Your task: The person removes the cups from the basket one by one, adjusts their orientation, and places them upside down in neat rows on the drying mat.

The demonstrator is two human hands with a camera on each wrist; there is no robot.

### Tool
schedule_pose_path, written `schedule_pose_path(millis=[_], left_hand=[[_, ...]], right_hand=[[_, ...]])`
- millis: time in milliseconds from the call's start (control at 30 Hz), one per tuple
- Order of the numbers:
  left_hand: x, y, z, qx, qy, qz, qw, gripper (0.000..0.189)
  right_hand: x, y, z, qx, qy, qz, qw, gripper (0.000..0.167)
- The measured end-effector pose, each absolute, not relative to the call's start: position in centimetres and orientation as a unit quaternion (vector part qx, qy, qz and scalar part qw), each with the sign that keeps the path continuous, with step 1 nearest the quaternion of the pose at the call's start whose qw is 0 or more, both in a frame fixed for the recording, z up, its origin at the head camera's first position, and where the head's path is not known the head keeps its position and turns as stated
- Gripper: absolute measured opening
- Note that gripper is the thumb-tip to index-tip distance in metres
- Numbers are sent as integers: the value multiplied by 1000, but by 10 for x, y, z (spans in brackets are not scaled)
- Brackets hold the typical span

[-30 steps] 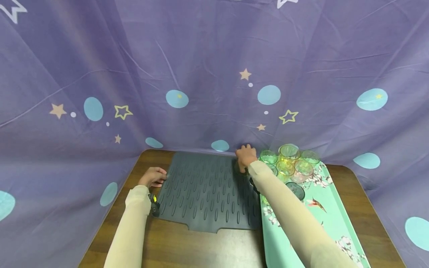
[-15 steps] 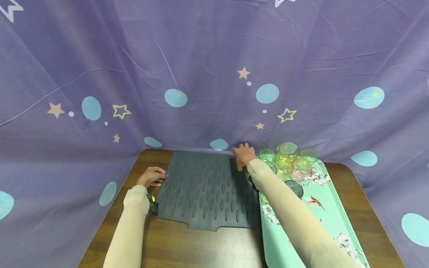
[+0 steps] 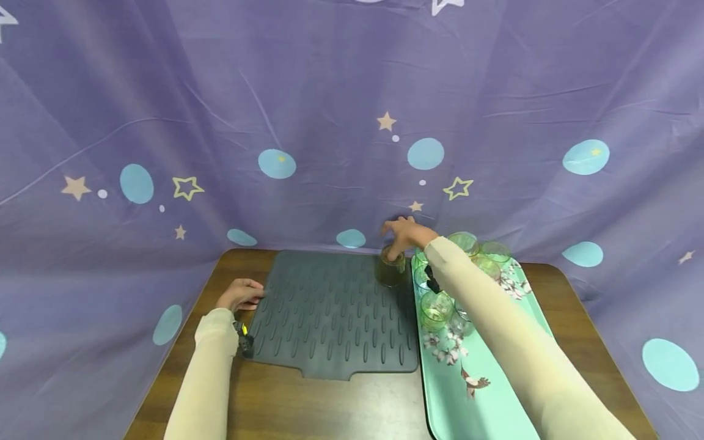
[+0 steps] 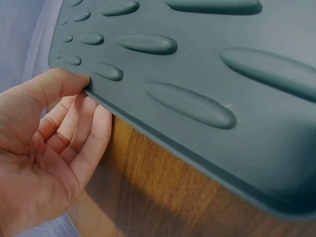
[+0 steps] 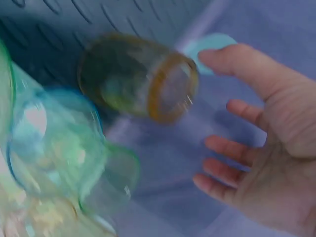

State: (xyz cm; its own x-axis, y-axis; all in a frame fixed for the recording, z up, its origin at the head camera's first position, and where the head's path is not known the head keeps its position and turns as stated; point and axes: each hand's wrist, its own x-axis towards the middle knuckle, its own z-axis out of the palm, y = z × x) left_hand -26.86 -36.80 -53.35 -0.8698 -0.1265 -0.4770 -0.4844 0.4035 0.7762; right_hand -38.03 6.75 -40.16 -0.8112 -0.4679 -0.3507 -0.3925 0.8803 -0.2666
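Observation:
A dark grey ridged drying mat [image 3: 330, 311] lies flat on the table. My left hand [image 3: 241, 294] pinches its left edge; in the left wrist view the thumb is on top and the fingers [image 4: 91, 123] curl against the underside. On the mat's far right corner stands an amber-tinted glass [image 3: 389, 275], seemingly upside down, with its thick ring end up. Just above and behind it is my right hand [image 3: 407, 234]. In the right wrist view the fingers of that hand [image 5: 276, 128] are spread, with a gap to the glass [image 5: 123, 79].
Right of the mat lies a mint-green flowered tray [image 3: 467, 421]. Several coloured glasses, such as a yellow-green glass [image 3: 436, 310], stand close together on its far part, some behind my right sleeve. A purple curtain [image 3: 308, 122] hangs behind the wooden table [image 3: 363, 403].
My right hand has come off the amber glass and risen slightly toward the right, so the glass shows. My left hand stays at the mat's edge. The head view has shifted a little.

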Motion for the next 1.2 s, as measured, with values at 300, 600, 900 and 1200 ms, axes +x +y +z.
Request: schedule_pose_path(millis=[300, 600, 900, 1200], left_hand=[[-268, -373, -535, -187, 822, 508, 178, 24], [-268, -374, -536, -184, 821, 510, 176, 24], [-268, -374, -533, -188, 815, 518, 177, 25], [-271, -367, -534, -190, 811, 524, 178, 25]], right_hand=[[-394, 147, -369, -253, 904, -276, 206, 72], [-383, 241, -360, -209, 886, -367, 190, 62], [-352, 303, -390, -153, 888, -415, 127, 62], [-323, 333, -448, -102, 869, -475, 92, 66]])
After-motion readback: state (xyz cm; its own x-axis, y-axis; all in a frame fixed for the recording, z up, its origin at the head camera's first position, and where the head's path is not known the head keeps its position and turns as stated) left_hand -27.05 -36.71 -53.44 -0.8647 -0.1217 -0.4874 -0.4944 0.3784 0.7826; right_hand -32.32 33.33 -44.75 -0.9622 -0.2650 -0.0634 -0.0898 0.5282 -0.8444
